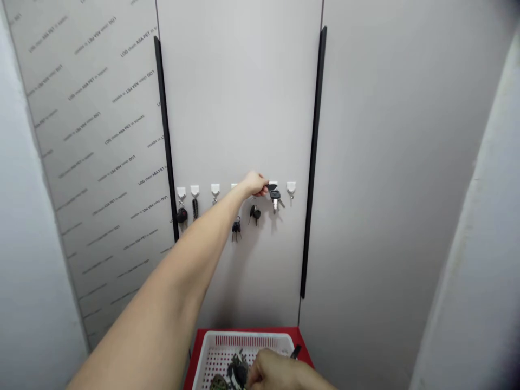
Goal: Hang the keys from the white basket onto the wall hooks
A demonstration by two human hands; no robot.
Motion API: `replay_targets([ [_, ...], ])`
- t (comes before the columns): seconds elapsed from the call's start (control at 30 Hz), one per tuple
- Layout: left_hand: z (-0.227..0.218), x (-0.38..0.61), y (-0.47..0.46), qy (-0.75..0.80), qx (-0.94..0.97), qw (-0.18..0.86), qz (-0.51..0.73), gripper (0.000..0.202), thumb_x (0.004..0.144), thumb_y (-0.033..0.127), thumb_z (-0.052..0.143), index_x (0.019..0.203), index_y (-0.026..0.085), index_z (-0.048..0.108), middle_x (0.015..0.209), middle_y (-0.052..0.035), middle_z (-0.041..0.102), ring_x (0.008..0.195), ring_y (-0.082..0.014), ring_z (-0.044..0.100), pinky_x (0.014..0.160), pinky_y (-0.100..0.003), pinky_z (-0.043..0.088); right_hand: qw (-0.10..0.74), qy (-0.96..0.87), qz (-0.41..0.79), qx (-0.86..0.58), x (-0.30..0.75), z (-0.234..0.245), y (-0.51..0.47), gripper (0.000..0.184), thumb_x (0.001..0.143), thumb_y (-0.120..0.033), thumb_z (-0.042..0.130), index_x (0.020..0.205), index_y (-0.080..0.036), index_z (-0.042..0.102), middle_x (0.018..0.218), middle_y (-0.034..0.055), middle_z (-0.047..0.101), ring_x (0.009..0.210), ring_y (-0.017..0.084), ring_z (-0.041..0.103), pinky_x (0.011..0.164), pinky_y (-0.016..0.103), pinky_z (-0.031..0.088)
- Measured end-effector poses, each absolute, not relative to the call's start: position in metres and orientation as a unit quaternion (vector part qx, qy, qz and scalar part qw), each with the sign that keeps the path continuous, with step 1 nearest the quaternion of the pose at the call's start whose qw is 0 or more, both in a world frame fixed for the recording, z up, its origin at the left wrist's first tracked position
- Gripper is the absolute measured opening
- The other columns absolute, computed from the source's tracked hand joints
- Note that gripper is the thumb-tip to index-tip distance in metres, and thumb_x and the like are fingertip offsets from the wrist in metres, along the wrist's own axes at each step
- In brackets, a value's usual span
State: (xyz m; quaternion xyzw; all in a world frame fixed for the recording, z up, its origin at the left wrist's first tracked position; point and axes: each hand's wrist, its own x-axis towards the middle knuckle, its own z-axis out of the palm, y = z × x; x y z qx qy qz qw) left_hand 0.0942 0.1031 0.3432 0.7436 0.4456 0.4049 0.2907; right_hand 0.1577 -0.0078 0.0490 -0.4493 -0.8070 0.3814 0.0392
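My left hand reaches up to the wall panel and is closed in a pinch on a bunch of keys with black heads, right at a white hook. Lower down, my right hand is over a white plastic basket, its fingers curled closed beside a dark pile of keys. What those fingers grip is hidden. A small black piece shows behind this hand; whether it is held, I cannot tell.
More white hooks run in a row across the panel. From them hang a black key fob, a braided strap and key bunches. Long black handles flank the panel. The basket stands on a red surface.
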Motion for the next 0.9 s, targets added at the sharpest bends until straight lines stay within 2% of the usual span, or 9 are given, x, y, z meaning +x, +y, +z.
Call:
replay_targets([
  [0.1, 0.340, 0.104, 0.107, 0.398, 0.698, 0.337, 0.491, 0.011, 0.072, 0.016, 0.035, 0.064, 0.012, 0.041, 0.041, 0.0045, 0.043, 0.035, -0.0035, 0.042, 0.041, -0.017, 0.035, 0.041, -0.789, 0.370, -0.488, 0.157, 0.047, -0.010, 0.025, 0.057, -0.016, 0.043, 0.072, -0.019, 0.063, 0.053, -0.0046, 0.053, 0.046, 0.004, 0.041, 0.039, 0.010, 0.027],
  [0.17, 0.337, 0.112, 0.108, 0.398, 0.676, 0.360, 0.505, 0.009, 0.072, 0.015, 0.035, 0.065, 0.011, 0.041, 0.041, 0.0047, 0.043, 0.035, -0.0034, 0.042, 0.041, -0.016, 0.035, 0.044, -0.784, 0.376, -0.492, 0.157, 0.045, -0.011, 0.026, 0.057, -0.016, 0.043, 0.074, -0.020, 0.063, 0.055, -0.0041, 0.055, 0.048, 0.005, 0.043, 0.040, 0.010, 0.028],
  [0.37, 0.308, 0.098, 0.091, 0.335, 0.734, 0.411, 0.425, 0.011, 0.069, 0.017, 0.037, 0.060, 0.012, 0.041, 0.040, 0.0049, 0.043, 0.033, -0.0025, 0.040, 0.038, -0.014, 0.032, 0.072, -0.766, 0.394, -0.503, 0.161, 0.046, -0.016, 0.025, 0.058, -0.017, 0.045, 0.075, -0.018, 0.062, 0.058, -0.0040, 0.056, 0.050, 0.006, 0.045, 0.043, 0.012, 0.031],
  [0.47, 0.268, 0.066, 0.072, 0.342, 0.773, 0.417, 0.334, 0.012, 0.066, 0.019, 0.040, 0.057, 0.012, 0.043, 0.041, 0.0043, 0.044, 0.034, -0.0032, 0.041, 0.037, -0.014, 0.031, 0.090, -0.760, 0.428, -0.481, 0.167, 0.050, -0.022, 0.023, 0.058, -0.018, 0.046, 0.075, -0.018, 0.061, 0.057, -0.0049, 0.055, 0.051, 0.006, 0.045, 0.046, 0.012, 0.033],
  [0.57, 0.201, 0.033, 0.053, 0.394, 0.775, 0.418, 0.263, 0.018, 0.065, 0.026, 0.039, 0.056, 0.011, 0.044, 0.043, 0.0032, 0.045, 0.036, -0.0048, 0.042, 0.037, -0.016, 0.032, 0.130, -0.769, 0.445, -0.439, 0.179, 0.063, -0.026, 0.020, 0.057, -0.019, 0.049, 0.074, -0.016, 0.060, 0.060, -0.0044, 0.055, 0.055, 0.006, 0.045, 0.049, 0.013, 0.034],
  [0.7, 0.103, 0.000, 0.029, 0.466, 0.764, 0.389, 0.220, 0.023, 0.067, 0.026, 0.031, 0.063, 0.012, 0.048, 0.045, 0.0026, 0.046, 0.038, -0.0065, 0.041, 0.038, -0.017, 0.032, 0.206, -0.762, 0.447, -0.421, 0.188, 0.112, -0.013, 0.020, 0.060, -0.025, 0.047, 0.071, -0.012, 0.059, 0.062, -0.0002, 0.055, 0.055, 0.007, 0.045, 0.052, 0.017, 0.036],
  [0.77, 0.073, -0.010, 0.023, 0.469, 0.782, 0.364, 0.190, 0.023, 0.067, 0.024, 0.030, 0.065, 0.012, 0.050, 0.045, 0.0020, 0.047, 0.039, -0.0073, 0.043, 0.040, -0.018, 0.033, 0.287, -0.745, 0.412, -0.439, 0.184, 0.145, 0.006, 0.025, 0.063, -0.030, 0.043, 0.075, -0.011, 0.057, 0.062, 0.0021, 0.054, 0.055, 0.008, 0.046, 0.053, 0.020, 0.037],
  [0.83, 0.068, -0.014, 0.023, 0.470, 0.805, 0.307, 0.190, 0.022, 0.066, 0.024, 0.033, 0.071, 0.014, 0.052, 0.050, 0.0008, 0.050, 0.045, -0.0088, 0.046, 0.046, -0.020, 0.035, 0.409, -0.710, 0.309, -0.482, 0.175, 0.178, 0.033, 0.030, 0.063, -0.032, 0.042, 0.084, -0.013, 0.054, 0.071, 0.0043, 0.055, 0.062, 0.010, 0.048, 0.055, 0.022, 0.038],
  [0.9, 0.087, -0.013, 0.033, 0.489, 0.806, 0.230, 0.242, 0.024, 0.065, 0.027, 0.038, 0.081, 0.015, 0.051, 0.062, -0.0016, 0.055, 0.055, -0.0110, 0.049, 0.055, -0.023, 0.037, 0.495, -0.669, 0.177, -0.526, 0.163, 0.202, 0.063, 0.034, 0.061, -0.034, 0.045, 0.088, -0.015, 0.051, 0.081, 0.0059, 0.054, 0.069, 0.012, 0.048, 0.061, 0.024, 0.037],
])
